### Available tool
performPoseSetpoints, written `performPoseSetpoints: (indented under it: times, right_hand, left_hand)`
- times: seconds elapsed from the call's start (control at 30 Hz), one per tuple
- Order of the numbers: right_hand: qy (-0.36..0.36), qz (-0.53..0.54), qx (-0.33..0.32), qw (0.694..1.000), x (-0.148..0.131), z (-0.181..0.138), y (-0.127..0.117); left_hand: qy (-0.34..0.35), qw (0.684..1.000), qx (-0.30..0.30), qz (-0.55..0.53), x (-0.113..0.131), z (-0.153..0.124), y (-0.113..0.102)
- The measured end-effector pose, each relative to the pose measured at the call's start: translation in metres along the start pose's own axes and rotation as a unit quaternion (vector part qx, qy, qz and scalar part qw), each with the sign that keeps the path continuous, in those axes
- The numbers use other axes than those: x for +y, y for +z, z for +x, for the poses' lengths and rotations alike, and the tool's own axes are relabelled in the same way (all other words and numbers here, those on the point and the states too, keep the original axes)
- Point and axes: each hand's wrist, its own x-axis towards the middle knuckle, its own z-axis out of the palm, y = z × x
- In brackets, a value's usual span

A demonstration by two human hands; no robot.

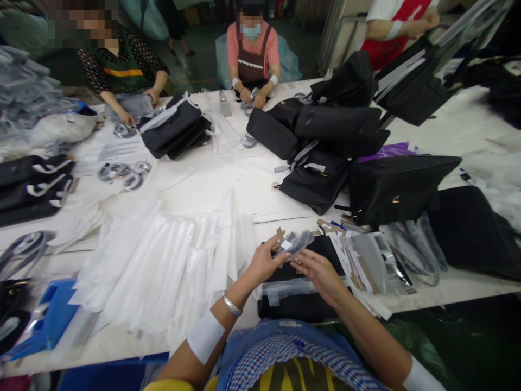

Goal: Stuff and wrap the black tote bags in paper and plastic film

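Observation:
A small grey bundle in clear plastic [299,240] is held up over the near edge of the table, with a white label and a brown card piece on its left end. My left hand [264,264] grips that end between thumb and fingers. My right hand [319,270] pinches the bundle's lower right edge with its fingertips. What is inside the wrap is hard to make out. Beneath both hands lies a black bag [280,304], partly hidden by them, with a strip of clear plastic across it.
Left of my hands, white plastic sleeves [163,271] are spread out. Black bags [337,122] pile up at the back right, and another black bag [401,187] stands nearer. Cards and tags [356,260] lie to the right. Wrapped coils [132,182] sit left. Co-workers sit across the table.

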Motion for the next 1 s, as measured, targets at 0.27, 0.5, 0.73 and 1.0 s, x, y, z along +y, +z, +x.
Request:
performPoseSetpoints:
  times: [0.27,0.5,0.73,1.0]
  right_hand:
    - [0.000,-0.115,0.050,0.992,-0.005,0.003,-0.013]
    - [-0.008,-0.144,0.109,0.984,-0.019,-0.010,-0.033]
    - [-0.045,-0.108,0.208,0.971,-0.042,-0.010,-0.131]
    - [-0.130,-0.161,0.278,0.938,-0.055,0.002,-0.181]
  left_hand:
    - [-0.057,0.991,-0.015,-0.121,0.012,-0.003,-0.004]
    - [-0.093,0.982,0.018,-0.166,0.017,0.005,-0.007]
    - [-0.128,0.974,0.051,-0.182,0.023,0.018,-0.004]
    - [-0.141,0.972,0.095,-0.164,0.030,0.035,0.009]
